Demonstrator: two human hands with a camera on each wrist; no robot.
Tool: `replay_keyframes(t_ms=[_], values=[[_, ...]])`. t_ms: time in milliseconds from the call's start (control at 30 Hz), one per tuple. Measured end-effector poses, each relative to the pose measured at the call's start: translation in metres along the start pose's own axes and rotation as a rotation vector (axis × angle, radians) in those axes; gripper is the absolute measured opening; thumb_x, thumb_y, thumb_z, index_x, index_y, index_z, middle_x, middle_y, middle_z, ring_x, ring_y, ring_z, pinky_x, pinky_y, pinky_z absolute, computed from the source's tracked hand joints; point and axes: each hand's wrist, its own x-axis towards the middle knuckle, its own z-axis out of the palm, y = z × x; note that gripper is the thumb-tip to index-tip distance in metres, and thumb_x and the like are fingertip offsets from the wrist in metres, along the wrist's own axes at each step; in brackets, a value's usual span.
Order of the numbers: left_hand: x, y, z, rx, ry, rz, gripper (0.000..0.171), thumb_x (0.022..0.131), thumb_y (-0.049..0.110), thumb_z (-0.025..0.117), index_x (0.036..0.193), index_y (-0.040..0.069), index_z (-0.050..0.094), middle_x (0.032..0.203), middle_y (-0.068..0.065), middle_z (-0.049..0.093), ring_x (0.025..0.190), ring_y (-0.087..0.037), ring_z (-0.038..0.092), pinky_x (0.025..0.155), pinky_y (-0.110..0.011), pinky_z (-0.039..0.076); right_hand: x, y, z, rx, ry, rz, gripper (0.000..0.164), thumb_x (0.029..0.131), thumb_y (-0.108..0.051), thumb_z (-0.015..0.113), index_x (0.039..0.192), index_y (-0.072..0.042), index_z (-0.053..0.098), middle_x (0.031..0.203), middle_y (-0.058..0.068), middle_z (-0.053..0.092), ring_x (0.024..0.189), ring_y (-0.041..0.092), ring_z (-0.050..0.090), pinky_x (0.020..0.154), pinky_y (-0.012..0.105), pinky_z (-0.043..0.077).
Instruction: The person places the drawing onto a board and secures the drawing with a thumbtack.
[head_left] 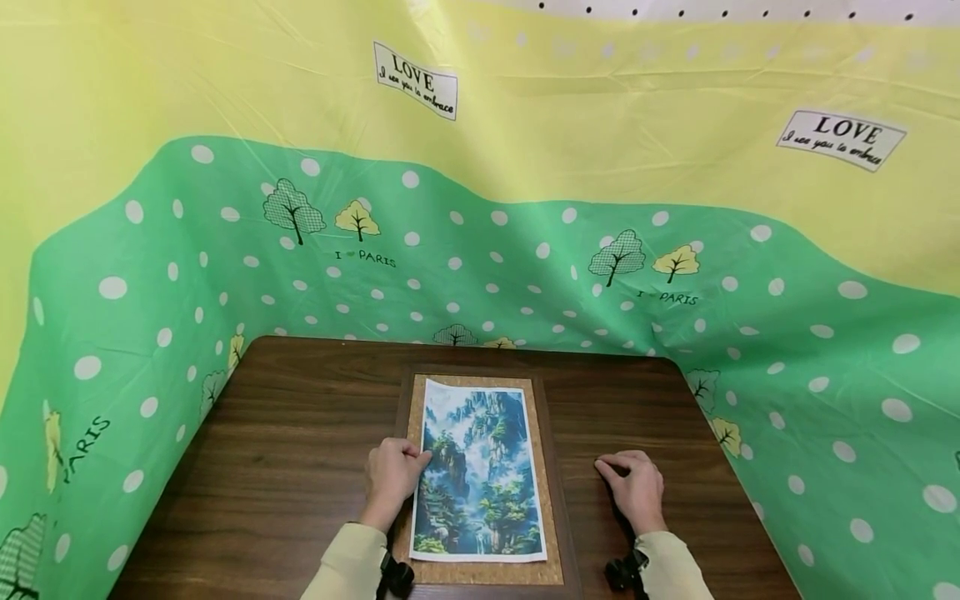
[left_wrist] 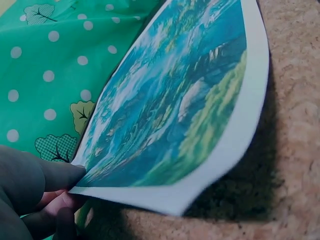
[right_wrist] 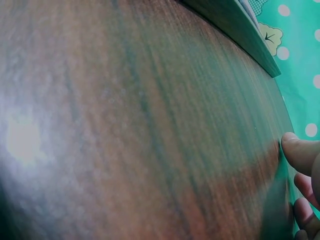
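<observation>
A printed landscape picture [head_left: 480,475] with a white border lies over a cork board [head_left: 555,562] in a dark wooden frame. At the picture's left edge my left hand [head_left: 393,477] pinches the paper between thumb and fingers. The left wrist view shows the pinched corner of the print [left_wrist: 165,120], its near border lifted off the cork [left_wrist: 295,125] and casting a shadow. To the right of the board, my right hand [head_left: 636,487] is over the table with loosely curled fingers. In the right wrist view its thumb [right_wrist: 300,152] and fingertips show nothing held between them.
The board rests on a dark wood-grain table [head_left: 300,408] with rounded far corners. A green and yellow patterned cloth [head_left: 480,267] hangs behind the table and along both sides. In the right wrist view the board's frame edge [right_wrist: 245,30] stands up from the tabletop.
</observation>
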Motion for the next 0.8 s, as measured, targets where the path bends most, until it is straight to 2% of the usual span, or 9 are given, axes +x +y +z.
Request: replay_keyframes(t_ms=[267, 533, 700, 800], values=[[0.001, -0.002, 0.002, 0.004, 0.008, 0.012, 0.038, 0.083, 0.029, 0.083, 0.056, 0.021, 0.059, 0.048, 0.01, 0.049, 0.045, -0.012, 0.043, 0.046, -0.029, 0.031, 0.002, -0.002, 0.0, 0.004, 0.003, -0.01, 0.007, 0.081, -0.017, 0.085, 0.088, -0.014, 0.082, 0.097, 0.01, 0.071, 0.092, 0.032, 0.067, 0.09, 0.054, 0.044], [0.0, -0.004, 0.004, 0.018, 0.022, 0.032, 0.037, 0.081, 0.029, 0.085, 0.058, 0.021, 0.058, 0.049, 0.011, 0.05, 0.045, -0.011, 0.043, 0.047, -0.028, 0.031, 0.009, -0.007, -0.002, 0.02, -0.001, -0.031, 0.008, 0.082, -0.018, 0.084, 0.089, -0.014, 0.082, 0.096, 0.01, 0.071, 0.091, 0.031, 0.067, 0.088, 0.053, 0.047], [-0.001, -0.005, 0.005, 0.023, 0.023, 0.028, 0.036, 0.08, 0.029, 0.086, 0.06, 0.02, 0.057, 0.051, 0.011, 0.052, 0.046, -0.011, 0.044, 0.047, -0.028, 0.031, 0.019, -0.021, 0.001, 0.071, -0.019, -0.069, 0.008, 0.083, -0.021, 0.084, 0.089, -0.016, 0.082, 0.094, 0.005, 0.072, 0.09, 0.028, 0.067, 0.089, 0.051, 0.047], [-0.001, -0.005, 0.006, 0.028, 0.022, 0.022, 0.036, 0.08, 0.029, 0.086, 0.06, 0.02, 0.057, 0.052, 0.01, 0.052, 0.047, -0.011, 0.044, 0.048, -0.029, 0.031, 0.027, -0.035, 0.004, 0.104, -0.027, -0.101, 0.008, 0.084, -0.022, 0.083, 0.089, -0.017, 0.082, 0.092, 0.002, 0.072, 0.088, 0.024, 0.068, 0.084, 0.048, 0.05]])
